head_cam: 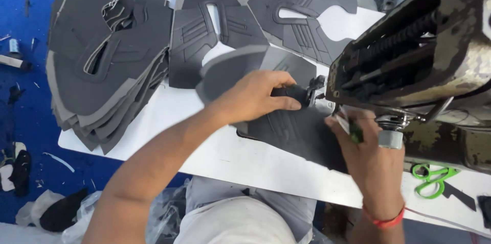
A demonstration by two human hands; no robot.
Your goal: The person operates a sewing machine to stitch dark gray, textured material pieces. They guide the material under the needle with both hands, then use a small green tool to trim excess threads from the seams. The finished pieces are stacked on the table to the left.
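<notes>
A dark grey shoe-upper piece (296, 134) lies on the white table (240, 159) under the needle area of a worn sewing machine (424, 55). My left hand (253, 98) pinches and holds the folded edge of this piece just left of the presser foot (317, 93). My right hand (365, 149) rests on the piece's right side below the machine head, with a small green thing between its fingers. A red band circles the right wrist.
A tall stack of grey shoe-upper pieces (107, 65) stands at the table's left. Two more pieces (302, 14) lie flat at the back. Green-handled scissors (432, 180) lie at the right. The floor is blue with scraps and plastic bags.
</notes>
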